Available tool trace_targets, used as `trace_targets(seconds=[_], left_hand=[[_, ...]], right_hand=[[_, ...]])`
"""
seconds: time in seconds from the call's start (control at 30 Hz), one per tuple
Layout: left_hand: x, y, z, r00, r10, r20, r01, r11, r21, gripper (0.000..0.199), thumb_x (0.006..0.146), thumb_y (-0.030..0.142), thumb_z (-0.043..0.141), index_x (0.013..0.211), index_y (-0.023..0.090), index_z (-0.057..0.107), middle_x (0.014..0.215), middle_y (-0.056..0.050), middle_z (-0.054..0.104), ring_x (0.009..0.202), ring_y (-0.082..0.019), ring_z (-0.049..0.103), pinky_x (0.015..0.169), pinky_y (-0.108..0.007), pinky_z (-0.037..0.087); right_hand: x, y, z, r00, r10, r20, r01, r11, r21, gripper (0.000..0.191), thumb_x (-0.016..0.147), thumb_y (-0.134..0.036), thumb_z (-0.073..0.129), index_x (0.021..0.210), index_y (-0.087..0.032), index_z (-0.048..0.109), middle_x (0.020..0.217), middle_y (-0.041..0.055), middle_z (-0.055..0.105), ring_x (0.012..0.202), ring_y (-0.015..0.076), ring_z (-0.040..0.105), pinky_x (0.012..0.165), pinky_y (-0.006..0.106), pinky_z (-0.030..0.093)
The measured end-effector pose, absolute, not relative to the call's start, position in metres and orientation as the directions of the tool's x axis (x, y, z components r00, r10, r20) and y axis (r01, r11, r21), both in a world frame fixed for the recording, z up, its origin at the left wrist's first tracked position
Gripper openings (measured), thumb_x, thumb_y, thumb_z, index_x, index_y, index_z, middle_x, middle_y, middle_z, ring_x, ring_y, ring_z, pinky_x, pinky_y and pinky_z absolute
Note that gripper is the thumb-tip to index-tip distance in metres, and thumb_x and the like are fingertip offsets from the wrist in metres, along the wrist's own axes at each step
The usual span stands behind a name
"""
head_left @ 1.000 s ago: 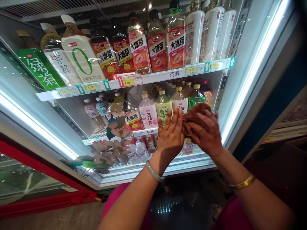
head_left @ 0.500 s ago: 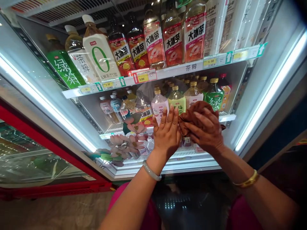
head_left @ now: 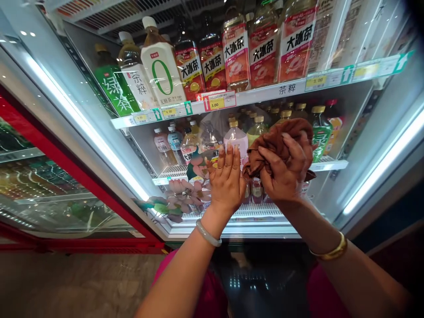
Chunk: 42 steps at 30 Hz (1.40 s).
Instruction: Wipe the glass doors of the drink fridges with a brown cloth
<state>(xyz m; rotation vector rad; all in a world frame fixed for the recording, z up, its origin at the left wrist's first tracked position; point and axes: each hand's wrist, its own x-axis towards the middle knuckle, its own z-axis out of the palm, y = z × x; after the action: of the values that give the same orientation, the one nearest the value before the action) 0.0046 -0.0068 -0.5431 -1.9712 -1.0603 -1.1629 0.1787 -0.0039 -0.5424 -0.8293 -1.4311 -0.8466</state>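
A crumpled brown cloth (head_left: 276, 137) is bunched under my right hand (head_left: 288, 165), whose bent fingers grip it. Beside it, my left hand (head_left: 227, 181) lies flat with its fingers stretched out, holding nothing. A glass front with a pink flower decal (head_left: 183, 194) appears to be between the hands and the bottles. Behind the hands, a pink-labelled bottle (head_left: 236, 137) and a green-labelled bottle (head_left: 322, 132) stand on the middle shelf.
The upper shelf (head_left: 255, 95) carries several tea bottles, among them a white-labelled one (head_left: 162, 73). A red-framed cooler (head_left: 82, 172) stands at the left. Bright light strips (head_left: 391, 159) run down both sides.
The view has shifted, so the shelves appear farther right. My right hand has moved up slightly relative to my left, with its fingers more bent over the cloth. My left hand stays flat.
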Motion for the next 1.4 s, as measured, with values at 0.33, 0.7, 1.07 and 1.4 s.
trace_targets(seconds=[0.33,0.7,1.07,1.4], left_hand=[[-0.021,-0.007,-0.551,0.311,0.328,0.892,0.865,-0.486,-0.123,0.079,0.098,0.016,0.044,0.170,0.014,0.009,0.172,-0.015,0.029,0.165,-0.022,0.005,0.134,-0.052,-0.009],[-0.051,-0.008,-0.547,0.229,0.351,0.908,0.891,-0.451,-0.050,0.079,0.100,0.017,0.041,0.170,0.018,0.005,0.176,-0.013,0.019,0.165,-0.025,0.008,0.135,-0.054,-0.004],[-0.080,-0.011,-0.546,0.213,0.355,0.911,0.911,-0.409,-0.054,0.084,0.096,0.013,0.045,0.170,0.020,0.006,0.176,-0.012,0.016,0.165,-0.026,0.007,0.135,-0.056,-0.001],[-0.093,-0.006,-0.547,0.138,0.347,0.928,0.915,-0.404,0.015,0.082,0.099,0.018,0.047,0.170,0.019,0.005,0.176,-0.012,0.016,0.165,-0.025,0.008,0.136,-0.055,0.006]], right_hand=[[0.183,-0.009,-0.563,-0.367,-0.019,0.930,0.780,0.538,0.318,0.030,0.085,-0.025,0.078,0.114,-0.029,0.070,0.133,0.0036,0.068,0.147,0.0276,0.048,0.130,0.058,0.032],[0.133,-0.005,-0.535,-0.092,0.043,0.995,0.847,0.529,0.056,0.044,0.087,-0.021,0.071,0.130,-0.028,0.066,0.149,0.0115,0.052,0.155,0.0392,0.031,0.126,0.069,0.030],[0.115,-0.006,-0.561,-0.286,-0.008,0.958,0.769,0.595,0.234,0.029,0.083,-0.016,0.077,0.109,-0.027,0.072,0.131,0.0048,0.067,0.147,0.0308,0.048,0.128,0.062,0.035],[0.052,0.003,-0.518,-0.134,-0.029,0.991,0.787,0.605,0.124,0.047,0.084,-0.020,0.071,0.130,-0.028,0.066,0.143,0.0084,0.061,0.154,0.0366,0.036,0.128,0.067,0.029]])
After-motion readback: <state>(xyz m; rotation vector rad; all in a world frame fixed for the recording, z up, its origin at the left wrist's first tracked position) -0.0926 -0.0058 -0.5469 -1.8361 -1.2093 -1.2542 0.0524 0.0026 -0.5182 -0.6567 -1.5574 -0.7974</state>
